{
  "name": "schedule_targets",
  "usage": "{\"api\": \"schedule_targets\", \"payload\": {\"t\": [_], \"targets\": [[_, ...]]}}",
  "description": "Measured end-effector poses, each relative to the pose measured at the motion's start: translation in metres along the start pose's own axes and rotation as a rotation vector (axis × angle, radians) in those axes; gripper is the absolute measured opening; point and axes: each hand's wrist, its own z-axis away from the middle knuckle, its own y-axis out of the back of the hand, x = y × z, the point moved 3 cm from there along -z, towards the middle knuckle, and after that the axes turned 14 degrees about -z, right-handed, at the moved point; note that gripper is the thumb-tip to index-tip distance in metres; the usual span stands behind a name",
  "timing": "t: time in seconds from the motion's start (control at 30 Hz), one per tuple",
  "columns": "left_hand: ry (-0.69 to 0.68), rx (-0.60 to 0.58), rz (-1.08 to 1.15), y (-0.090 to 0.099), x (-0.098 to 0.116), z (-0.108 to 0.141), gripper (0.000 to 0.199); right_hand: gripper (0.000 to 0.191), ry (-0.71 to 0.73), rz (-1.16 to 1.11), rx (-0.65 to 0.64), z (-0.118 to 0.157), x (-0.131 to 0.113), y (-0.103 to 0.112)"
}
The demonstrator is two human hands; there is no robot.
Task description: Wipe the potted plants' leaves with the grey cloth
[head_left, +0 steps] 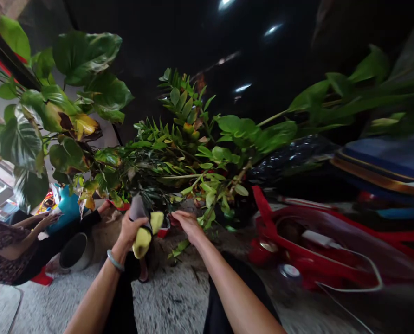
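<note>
My left hand (127, 232), with a pale bangle on its wrist, is closed around a grey object with two yellow pieces (142, 242) at its lower end; blur hides its exact kind. To the right, my right hand (189, 226) reaches toward the low green plants (207, 185). Its fingers are drawn together at the tips, and whatever they pinch, if anything, is too small to make out. A small red pot (163, 231) shows between my hands. Loose green leaves (179, 248) lie just below my right hand.
A large-leaved plant (85, 60) leans in from the left. Below it a seated person (5, 250) handles a blue object (65, 211) beside a round pot (76, 251). A red plastic carrier (307, 232) with a white cable stands right, beneath a stacked blue item (384, 157).
</note>
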Motion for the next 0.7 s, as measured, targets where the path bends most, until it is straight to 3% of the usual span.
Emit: {"api": "schedule_targets", "payload": {"t": [0.07,0.13,0.23,0.33,0.43,0.53,0.6,0.63,0.7], "targets": [[0.038,-0.201,0.009,-0.017,-0.019,0.018,0.055,0.028,0.006,0.002,-0.006,0.000,0.001,0.000],[0.045,-0.267,0.065,-0.015,-0.029,0.038,0.060,0.026,0.007,0.009,-0.010,0.000,0.000,0.002],[0.000,-0.076,0.145,0.020,-0.013,0.043,0.065,0.026,-0.001,0.025,-0.007,0.000,-0.001,0.006],[-0.076,0.191,0.112,0.059,0.023,0.018,0.064,0.026,-0.009,0.036,-0.006,0.000,-0.002,0.007],[-0.171,0.272,-0.030,0.060,0.038,-0.010,0.065,0.024,-0.011,0.042,-0.001,-0.001,0.000,0.004],[-0.163,0.167,-0.128,0.029,0.008,-0.011,0.066,0.021,-0.003,0.039,-0.004,-0.001,0.001,0.000],[-0.110,-0.010,-0.126,0.009,-0.024,0.005,0.062,0.019,0.004,0.040,-0.008,0.000,0.002,-0.001],[-0.082,-0.104,-0.113,0.003,-0.038,0.014,0.059,0.019,0.005,0.044,-0.008,0.000,0.002,-0.001],[-0.079,-0.141,-0.081,0.007,-0.051,0.029,0.057,0.017,0.000,0.057,-0.006,0.000,0.002,0.000]]}}
